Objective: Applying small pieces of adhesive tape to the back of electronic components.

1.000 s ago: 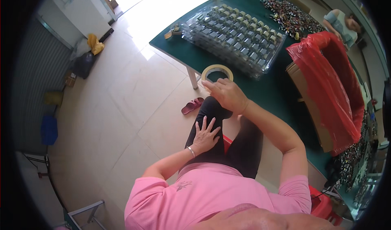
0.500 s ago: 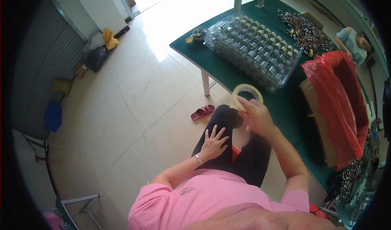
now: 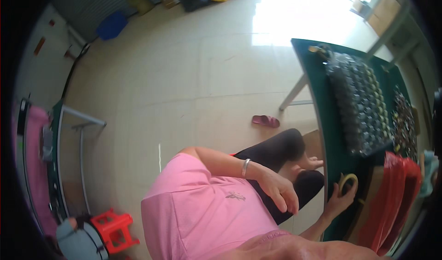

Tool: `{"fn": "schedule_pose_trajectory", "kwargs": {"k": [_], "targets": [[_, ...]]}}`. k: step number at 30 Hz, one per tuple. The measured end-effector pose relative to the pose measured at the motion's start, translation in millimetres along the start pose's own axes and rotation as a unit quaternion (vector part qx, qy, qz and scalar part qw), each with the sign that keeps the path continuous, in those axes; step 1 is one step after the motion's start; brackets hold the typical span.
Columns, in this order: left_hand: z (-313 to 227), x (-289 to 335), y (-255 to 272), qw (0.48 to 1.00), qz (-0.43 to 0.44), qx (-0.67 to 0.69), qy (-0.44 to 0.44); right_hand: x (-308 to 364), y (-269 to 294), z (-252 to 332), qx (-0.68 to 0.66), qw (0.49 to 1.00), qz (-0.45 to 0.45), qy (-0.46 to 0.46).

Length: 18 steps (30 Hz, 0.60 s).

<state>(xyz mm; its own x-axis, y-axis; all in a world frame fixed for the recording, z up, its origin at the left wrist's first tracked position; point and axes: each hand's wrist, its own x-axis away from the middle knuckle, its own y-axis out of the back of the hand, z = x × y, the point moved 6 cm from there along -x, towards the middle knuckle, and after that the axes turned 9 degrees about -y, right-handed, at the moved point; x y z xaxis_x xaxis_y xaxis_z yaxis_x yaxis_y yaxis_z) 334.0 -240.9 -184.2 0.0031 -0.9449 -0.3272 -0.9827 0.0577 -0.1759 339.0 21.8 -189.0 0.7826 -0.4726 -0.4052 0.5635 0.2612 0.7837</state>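
Note:
A pale yellow tape roll (image 3: 349, 176) is gripped in my right hand (image 3: 339, 204), fingers closed round one side of its ring. That hand is over the near edge of the green table (image 3: 317, 108), beside a cardboard box (image 3: 367, 205) with a red plastic bag (image 3: 391, 205) over it. My left hand (image 3: 279, 189), a silver bracelet at its wrist, hangs above my lap with the fingers loosely stretched downward and nothing held. Farther along the table stands a stack of clear plastic trays (image 3: 361, 103) filled with small metallic parts.
A heap of small mixed parts (image 3: 405, 122) lies beyond the trays. On the tiled floor is a dark red slipper (image 3: 265, 121). Behind me at lower left are a red plastic stool (image 3: 113, 230) and a person in grey (image 3: 79, 241). A blue container (image 3: 112, 25) sits by the wall.
My view has swung left. The left hand has lifted off my thigh and now hangs in the air; the right hand has carried the tape roll from above my knee to over the table.

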Motion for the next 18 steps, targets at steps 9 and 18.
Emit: {"fn": "schedule_pose_trajectory", "kwargs": {"k": [9,18], "targets": [[-134.7,23.3,-74.7,0.927,0.141,0.081,-0.337,26.8,32.2,122.3,-0.411,0.887,0.165,0.131],[-140.5,12.9,-52.9,0.889,0.197,0.189,-0.367,24.0,54.4,142.3,-0.521,0.83,0.2,0.027]]}}
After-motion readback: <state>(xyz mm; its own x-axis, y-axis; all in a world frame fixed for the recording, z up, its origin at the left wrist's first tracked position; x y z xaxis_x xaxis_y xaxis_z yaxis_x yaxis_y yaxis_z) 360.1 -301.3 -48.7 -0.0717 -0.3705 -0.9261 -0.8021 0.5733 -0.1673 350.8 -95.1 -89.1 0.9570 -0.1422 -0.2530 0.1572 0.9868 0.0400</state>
